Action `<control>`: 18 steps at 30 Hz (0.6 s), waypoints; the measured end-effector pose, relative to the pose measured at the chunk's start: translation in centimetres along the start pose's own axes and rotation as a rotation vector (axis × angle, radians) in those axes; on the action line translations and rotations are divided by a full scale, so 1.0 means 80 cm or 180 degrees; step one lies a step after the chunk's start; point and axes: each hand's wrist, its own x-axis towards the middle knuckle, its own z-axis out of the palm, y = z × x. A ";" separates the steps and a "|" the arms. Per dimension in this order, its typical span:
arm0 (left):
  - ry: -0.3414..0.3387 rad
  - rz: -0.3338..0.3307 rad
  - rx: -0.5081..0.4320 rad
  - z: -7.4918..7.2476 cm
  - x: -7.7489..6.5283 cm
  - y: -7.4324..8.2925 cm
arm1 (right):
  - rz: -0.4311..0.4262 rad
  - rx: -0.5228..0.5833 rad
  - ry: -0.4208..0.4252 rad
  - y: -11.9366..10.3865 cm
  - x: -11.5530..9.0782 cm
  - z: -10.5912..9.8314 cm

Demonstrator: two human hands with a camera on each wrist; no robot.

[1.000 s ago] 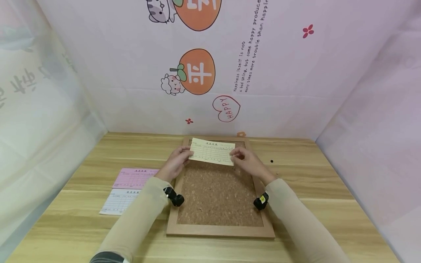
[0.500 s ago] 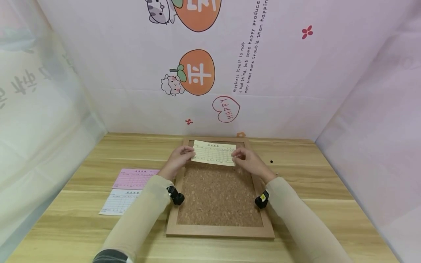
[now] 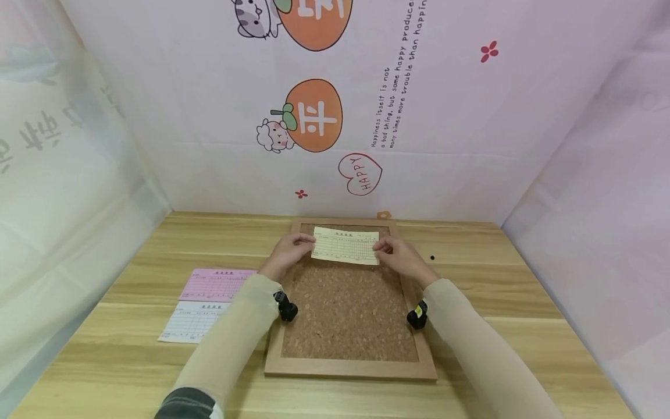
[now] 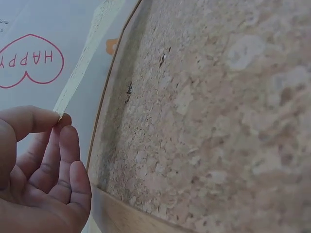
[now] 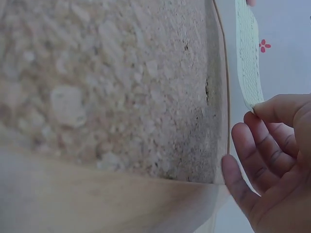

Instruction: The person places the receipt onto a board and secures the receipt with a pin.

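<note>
The yellow form slip [image 3: 345,246] is held above the cork board [image 3: 350,314], over the end nearest the tabletop's back edge; both wrist views show it raised clear of the cork. The left hand [image 3: 288,251] pinches the slip's left end between thumb and index finger; the right hand [image 3: 402,256] pinches its right end likewise. The board's wooden frame [image 3: 350,368] lies flat on the tabletop [image 3: 523,349], far end near the back edge. Toward the tabletop's left edge lie a pink form slip [image 3: 211,284] and, directly in front of it, a white form slip [image 3: 191,320], both partly covered by the left sleeve [image 3: 230,337]. A small black item [image 3: 432,257] sits right of the frame, toward the back right corner.
</note>
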 end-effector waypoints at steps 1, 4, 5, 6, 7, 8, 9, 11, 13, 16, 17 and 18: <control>0.0000 0.0016 0.0030 0.000 0.001 -0.001 | 0.0007 -0.0006 -0.0003 0.000 0.001 0.000; 0.0008 0.0048 0.0106 0.002 0.002 -0.002 | 0.0018 -0.0036 -0.0029 0.001 0.002 0.001; 0.0006 0.0051 0.0125 0.002 0.003 -0.003 | 0.0032 -0.0049 -0.0036 0.001 0.003 0.001; 0.0004 0.0044 0.0133 0.002 0.004 -0.004 | 0.0052 -0.0058 -0.0042 0.002 0.003 0.001; 0.0000 0.0033 0.0142 0.002 0.005 -0.004 | 0.0061 -0.0069 -0.0049 0.002 0.004 0.001; -0.0003 0.0025 0.0141 0.003 0.005 -0.004 | 0.0081 -0.0086 -0.0050 0.003 0.005 0.001; -0.0005 0.0024 0.0140 0.003 0.006 -0.004 | 0.0103 -0.0099 -0.0048 0.004 0.006 0.001; -0.0017 0.0017 0.0141 0.004 0.007 -0.004 | 0.0124 -0.0121 -0.0053 0.006 0.008 0.001; -0.0018 0.0007 0.0165 0.005 0.008 -0.004 | 0.0165 -0.0142 -0.0048 0.007 0.011 0.001; 0.0016 -0.0007 0.0266 0.006 0.013 -0.005 | 0.0247 -0.0156 -0.0066 0.006 0.013 0.000; 0.0031 -0.0020 0.0302 0.006 0.015 -0.005 | 0.0271 -0.0156 -0.0072 0.005 0.015 0.000; 0.0042 -0.0033 0.0322 0.007 0.017 -0.006 | 0.0293 -0.0161 -0.0079 0.005 0.016 0.000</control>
